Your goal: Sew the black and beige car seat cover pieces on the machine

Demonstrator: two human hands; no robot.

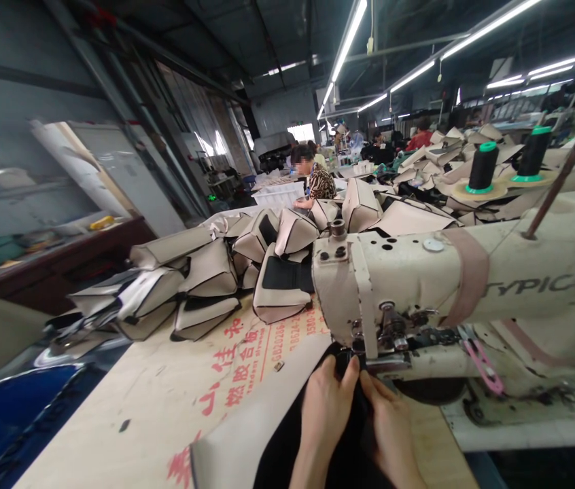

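Note:
My left hand [326,406] and my right hand [390,426] rest side by side on a black fabric piece [287,448] with a beige panel [247,424] attached. Their fingertips press the fabric close under the needle area of a cream sewing machine [420,278]. The fingers of both hands lie close together and hold the fabric down. The needle itself is hidden behind the machine head.
A pile of beige and black sewn covers [206,278] lies on the plywood table [129,407] behind the machine. Two black thread cones [482,166] stand at the back right. A person in a patterned top [318,178] works farther off. Blue material [7,414] lies at the lower left.

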